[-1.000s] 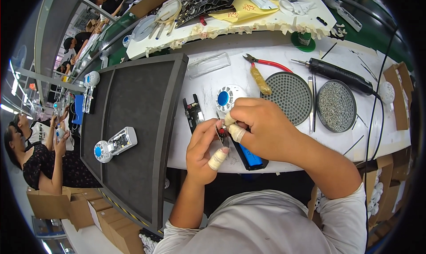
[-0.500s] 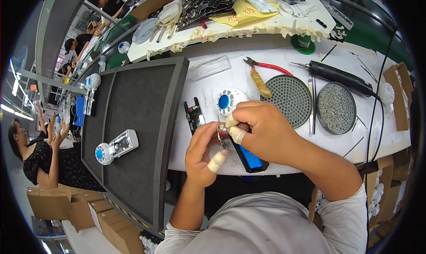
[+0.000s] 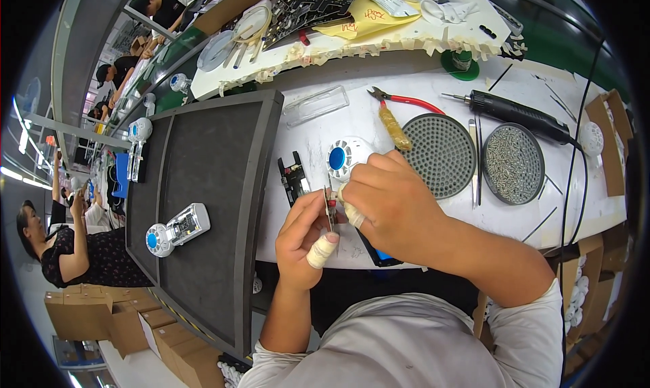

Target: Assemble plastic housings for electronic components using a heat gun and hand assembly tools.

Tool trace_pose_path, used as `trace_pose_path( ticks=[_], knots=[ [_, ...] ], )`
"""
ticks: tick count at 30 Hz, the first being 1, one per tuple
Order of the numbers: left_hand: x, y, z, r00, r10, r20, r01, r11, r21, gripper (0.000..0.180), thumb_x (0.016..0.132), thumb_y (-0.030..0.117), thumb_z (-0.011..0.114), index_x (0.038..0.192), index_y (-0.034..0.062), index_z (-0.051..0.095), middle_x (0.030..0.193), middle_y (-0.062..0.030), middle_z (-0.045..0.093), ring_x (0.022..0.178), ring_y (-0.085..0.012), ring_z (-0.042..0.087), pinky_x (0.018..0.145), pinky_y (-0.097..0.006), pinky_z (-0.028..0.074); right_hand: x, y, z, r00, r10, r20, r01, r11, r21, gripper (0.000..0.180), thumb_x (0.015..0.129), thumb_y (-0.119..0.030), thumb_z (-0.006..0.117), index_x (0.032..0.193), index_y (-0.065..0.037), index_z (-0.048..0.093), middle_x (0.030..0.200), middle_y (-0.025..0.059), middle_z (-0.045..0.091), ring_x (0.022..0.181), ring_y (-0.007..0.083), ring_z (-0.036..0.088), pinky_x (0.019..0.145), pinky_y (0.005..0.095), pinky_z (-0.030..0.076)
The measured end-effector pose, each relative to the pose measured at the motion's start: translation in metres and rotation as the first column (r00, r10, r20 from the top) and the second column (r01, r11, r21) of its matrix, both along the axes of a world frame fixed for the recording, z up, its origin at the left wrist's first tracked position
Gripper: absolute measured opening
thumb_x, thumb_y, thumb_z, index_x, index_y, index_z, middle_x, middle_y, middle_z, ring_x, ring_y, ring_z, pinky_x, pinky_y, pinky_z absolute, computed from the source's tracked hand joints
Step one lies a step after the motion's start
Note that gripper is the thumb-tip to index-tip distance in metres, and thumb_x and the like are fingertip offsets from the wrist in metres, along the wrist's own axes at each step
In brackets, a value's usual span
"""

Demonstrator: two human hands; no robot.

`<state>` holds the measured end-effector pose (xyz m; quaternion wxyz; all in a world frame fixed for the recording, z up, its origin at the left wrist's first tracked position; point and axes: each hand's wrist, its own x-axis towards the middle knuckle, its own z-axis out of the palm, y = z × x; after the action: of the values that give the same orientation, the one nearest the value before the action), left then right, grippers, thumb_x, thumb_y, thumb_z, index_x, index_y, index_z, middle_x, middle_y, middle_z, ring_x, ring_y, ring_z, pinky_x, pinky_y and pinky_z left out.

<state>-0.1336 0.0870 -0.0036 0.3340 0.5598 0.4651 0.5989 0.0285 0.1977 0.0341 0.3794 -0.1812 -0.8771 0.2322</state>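
My left hand (image 3: 298, 242), its thumb wrapped in pale tape, pinches a small circuit board (image 3: 331, 215) held nearly edge-on above the white table. My right hand (image 3: 393, 202), also taped on thumb and finger, is closed against the board's right side; whatever lies between its fingertips is hidden. Just beyond the hands sits a white round-headed device (image 3: 349, 156) with a blue centre. A black plastic frame (image 3: 293, 179) lies left of it. Under my right hand, a dark housing with a blue cylinder (image 3: 383, 256) is mostly covered.
Red-handled cutters (image 3: 409, 102), a dimpled grey disc (image 3: 440, 154), a dish of screws (image 3: 512, 163) and a black electric screwdriver (image 3: 518, 117) lie beyond and right. A black tray (image 3: 210, 171) with white devices stands left. A black cable (image 3: 581, 164) crosses the right side.
Both hands have shifted slightly left with the circuit board. My right hand has turned and now covers more of the blue cylinder.
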Motion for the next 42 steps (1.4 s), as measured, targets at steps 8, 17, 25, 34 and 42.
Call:
trace_pose_path(
  ticks=[8, 17, 25, 34, 42],
  knots=[
    [0.0, 0.0, -0.001, 0.999, -0.042, 0.021, 0.042, 0.999, -0.01, 0.05, 0.09, 0.013, 0.063, 0.133, -0.0079, 0.046, 0.128, -0.0209, 0.046, 0.098, -0.0236, 0.058, 0.082, -0.035, 0.051, 0.002, 0.0, 0.001, 0.999, 0.0, 0.044, -0.004, 0.997, 0.083, 0.011, 0.068, -0.009, 0.065, 0.078, -0.007, 0.061, 0.075, 0.0037, 0.053, 0.077, 0.0213, 0.051, 0.073, 0.0339, 0.039],
    [0.004, 0.0, 0.009, 0.997, -0.056, 0.061, 0.062, 0.992, -0.106, 0.048, 0.092, 0.015, 0.061, 0.131, -0.0085, 0.048, 0.115, -0.0168, 0.05, 0.088, -0.0196, 0.058, 0.076, -0.03, 0.049, 0.002, 0.002, -0.002, 1.0, 0.023, -0.01, -0.022, 0.995, 0.093, 0.008, 0.066, -0.004, 0.062, 0.072, -0.007, 0.058, 0.072, 0.0039, 0.049, 0.071, 0.0212, 0.049, 0.068, 0.0337, 0.038],
    [0.007, 0.004, 0.013, 0.996, -0.071, -0.062, 0.065, 0.993, -0.095, 0.044, 0.093, 0.01, 0.056, 0.131, -0.009, 0.048, 0.107, -0.0131, 0.05, 0.088, -0.0193, 0.059, 0.077, -0.03, 0.048, -0.001, 0.008, -0.008, 0.998, 0.051, -0.019, -0.05, 0.997, 0.059, 0.008, 0.066, -0.001, 0.061, 0.073, -0.005, 0.059, 0.072, 0.0056, 0.051, 0.072, 0.0229, 0.051, 0.067, 0.0345, 0.04],
    [0.008, 0.001, 0.012, 0.995, -0.082, -0.048, 0.077, 0.991, -0.106, 0.044, 0.093, 0.01, 0.056, 0.132, -0.0082, 0.047, 0.109, -0.013, 0.05, 0.09, -0.0205, 0.059, 0.081, -0.031, 0.048, -0.001, 0.008, -0.01, 0.996, 0.087, 0.008, -0.087, 0.994, 0.058, 0.008, 0.068, -0.002, 0.063, 0.075, -0.004, 0.061, 0.073, 0.0068, 0.053, 0.073, 0.024, 0.053, 0.068, 0.0351, 0.041],
    [0.015, -0.003, 0.007, 0.963, 0.034, 0.269, 0.01, 0.987, -0.159, 0.051, 0.091, 0.007, 0.059, 0.136, -0.0068, 0.041, 0.12, -0.013, 0.05, 0.097, -0.0199, 0.058, 0.085, -0.032, 0.048, 0.022, 0.026, 0.031, 0.987, 0.069, 0.144, -0.045, 0.986, -0.159, 0.008, 0.07, -0.007, 0.064, 0.077, -0.005, 0.064, 0.075, 0.0109, 0.058, 0.074, 0.0321, 0.058, 0.067, 0.0412, 0.046]
  ],
)
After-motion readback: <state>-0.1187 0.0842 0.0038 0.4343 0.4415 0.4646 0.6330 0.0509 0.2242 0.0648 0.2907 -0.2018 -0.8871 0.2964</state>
